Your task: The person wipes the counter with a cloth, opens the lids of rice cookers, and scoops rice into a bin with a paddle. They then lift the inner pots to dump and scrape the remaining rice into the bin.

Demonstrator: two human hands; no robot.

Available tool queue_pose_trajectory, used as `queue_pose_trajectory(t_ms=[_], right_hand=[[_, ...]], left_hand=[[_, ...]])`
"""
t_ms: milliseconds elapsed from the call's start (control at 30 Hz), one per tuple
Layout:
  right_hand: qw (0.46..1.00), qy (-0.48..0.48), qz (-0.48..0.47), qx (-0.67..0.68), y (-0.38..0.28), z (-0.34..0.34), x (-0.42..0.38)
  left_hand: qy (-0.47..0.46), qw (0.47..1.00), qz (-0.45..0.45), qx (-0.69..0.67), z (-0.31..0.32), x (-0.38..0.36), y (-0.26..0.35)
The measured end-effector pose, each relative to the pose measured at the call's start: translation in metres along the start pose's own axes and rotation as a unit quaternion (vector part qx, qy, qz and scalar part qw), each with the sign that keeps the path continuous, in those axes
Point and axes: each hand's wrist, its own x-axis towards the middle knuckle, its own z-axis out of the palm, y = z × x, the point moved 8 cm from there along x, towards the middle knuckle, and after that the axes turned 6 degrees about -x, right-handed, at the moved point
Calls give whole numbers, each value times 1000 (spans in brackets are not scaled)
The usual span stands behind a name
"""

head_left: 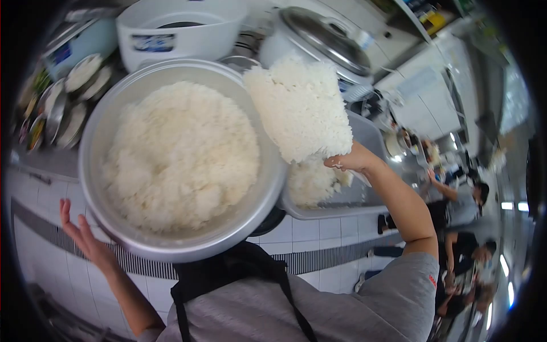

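Observation:
A wide metal pot (91, 176) full of cooked white rice (182, 154) stands in front of me. My right hand (351, 159) is closed at the lower edge of a thick slab of rice (302, 108), raised beside the pot's right rim. The slab hides what bears it; a pale edge shows below the hand, and I cannot tell what tool it is. Under that hand sits a grey plastic tub (364, 196) with a heap of rice (313, 185) at its left end. My left hand (91, 242), fingers spread, is near the pot's lower left side.
Behind the pot are an open white rice cooker body (176, 40) and a second cooker with a metal lid (325, 37). Metal bowls (57, 111) with food crowd the left counter. Several people (467, 205) stand at the far right. A floor drain grate (148, 265) crosses the tiles.

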Motion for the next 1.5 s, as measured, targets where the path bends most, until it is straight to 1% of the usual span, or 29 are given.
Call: queue_pose_trajectory(t_ms=[67,100,167,233,300,333,367,400,433,467,500,533,567,667,767,800,867,933,967,1000,1033,1100,1133,1200,1267,1300,1367,1467,1500], right_hand=[[994,25,28,103,44,-21,-17],[992,35,38,112,68,-30,-22],[994,29,73,74,124,-43,-29],[989,91,107,49,183,-61,-37],[985,92,143,-17,249,-78,-37],[985,95,145,-13,269,-86,-36],[962,61,184,-192,289,-93,-35],[905,23,217,-365,303,-95,-34],[905,24,218,-364,306,-87,-30],[852,136,244,-442,302,-97,-29],[780,244,265,-512,293,-107,-32],[780,244,266,-511,297,-99,-27],[760,241,276,-536,299,-95,-20],[717,253,292,-581,283,-114,-13],[665,246,316,-630,257,-154,-23],[659,247,322,-633,248,-171,-23],[679,215,212,-669,197,-183,-16],[752,237,101,-606,106,-171,-11],[762,247,-2,-598,64,-151,-3],[767,250,-102,-582,21,-131,5],[765,238,-142,-581,-30,-102,13],[754,208,-199,-591,-111,-28,25],[745,190,-219,-601,-142,3,33],[710,147,-332,-603,-181,63,56],[654,88,-374,-652,-211,113,60],[647,81,-384,-654,-223,128,65],[617,-6,-381,-689,-224,165,78],[595,-81,-388,-699,-224,211,86],[592,-84,-391,-699,-223,215,89]], left_hand=[[0,998,-63,4,4,2,-12],[-13,998,-58,-5,11,2,-14],[-47,987,-120,-97,25,0,-31],[-81,988,-109,-74,31,-2,-31],[-77,990,-114,-30,30,-1,-29],[-77,992,-99,-1,29,0,-27],[-79,992,-96,-3,29,0,-27],[-70,992,-102,-19,28,0,-28],[-61,991,-110,-35,27,-1,-29],[-60,992,-108,-39,28,-1,-30],[-41,987,-130,-82,28,-2,-35],[-26,981,-152,-120,24,-3,-41],[-25,981,-149,-121,22,-3,-43],[-22,973,-163,-160,22,-4,-49],[-20,979,-175,-102,21,-5,-45],[-24,983,-152,-97,24,-5,-40],[-10,993,-100,-62,24,-4,-28],[22,999,-30,-6,20,-4,-9],[38,999,16,21,17,-4,1],[44,999,31,6,16,-5,5],[48,998,48,-14,16,-6,8],[16,998,36,-43,20,-7,9],[33,998,30,-33,17,-6,9],[-2,1000,-11,25,22,-3,3],[8,999,-19,35,19,-2,0],[6,999,-22,37,20,-3,0],[28,998,-48,11,18,-5,-3],[20,999,-40,25,20,-3,-4],[22,998,-44,29,19,-3,-5]])
